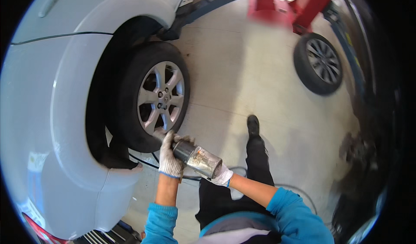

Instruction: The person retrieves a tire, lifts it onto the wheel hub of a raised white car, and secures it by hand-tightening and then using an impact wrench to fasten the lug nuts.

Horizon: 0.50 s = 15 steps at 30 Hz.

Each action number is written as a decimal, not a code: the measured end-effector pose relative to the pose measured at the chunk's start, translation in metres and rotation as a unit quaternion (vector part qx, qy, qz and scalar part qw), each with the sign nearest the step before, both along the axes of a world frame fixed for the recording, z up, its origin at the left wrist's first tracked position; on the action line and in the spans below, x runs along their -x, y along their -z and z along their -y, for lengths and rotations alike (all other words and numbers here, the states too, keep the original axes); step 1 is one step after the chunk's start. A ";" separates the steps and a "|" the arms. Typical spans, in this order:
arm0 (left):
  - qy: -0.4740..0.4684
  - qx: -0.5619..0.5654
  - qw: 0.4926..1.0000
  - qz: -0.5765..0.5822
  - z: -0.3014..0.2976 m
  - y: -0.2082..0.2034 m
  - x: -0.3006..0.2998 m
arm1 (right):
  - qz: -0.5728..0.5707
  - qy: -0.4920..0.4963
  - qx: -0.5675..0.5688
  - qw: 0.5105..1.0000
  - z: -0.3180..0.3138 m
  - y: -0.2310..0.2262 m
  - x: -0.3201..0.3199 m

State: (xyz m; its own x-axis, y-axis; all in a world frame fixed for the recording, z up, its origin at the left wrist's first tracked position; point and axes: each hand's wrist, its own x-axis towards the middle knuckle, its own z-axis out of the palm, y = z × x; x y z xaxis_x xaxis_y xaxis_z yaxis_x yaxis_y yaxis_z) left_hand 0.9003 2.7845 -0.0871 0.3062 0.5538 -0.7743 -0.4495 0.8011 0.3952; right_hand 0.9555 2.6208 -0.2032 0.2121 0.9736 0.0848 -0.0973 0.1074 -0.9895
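Note:
An impact wrench (203,161) with a worn metallic body and a black front section lies across in front of me. My left hand (170,158), in a knitted work glove, is closed round its front end. My right hand (222,175), also gloved, grips its rear, where the tool's body hides most of the fingers. The wrench's front points toward the lower edge of a car wheel (162,97) with a silver spoked rim. Around the wheel's hub several lug nuts show. The tip of the tool is blurred near the tyre (125,101), and I cannot tell if they touch.
The wheel sits in the arch of a silver car (39,109). A dark hose (190,177) runs over the floor by my legs. Another wheel (323,62) stands at far right, near a red lift post (277,10). A dark vehicle (381,92) is at the right rim.

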 end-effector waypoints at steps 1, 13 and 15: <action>0.007 0.006 1.000 0.008 -0.016 0.042 -0.011 | 0.005 0.000 -0.014 1.000 -0.015 0.027 -0.018; -0.120 -0.133 0.984 0.003 -0.163 0.280 -0.034 | 0.069 -0.104 0.047 0.991 -0.206 0.252 -0.103; -0.142 -0.136 0.977 0.083 -0.183 0.309 -0.007 | 0.047 -0.165 0.119 0.978 -0.233 0.257 -0.094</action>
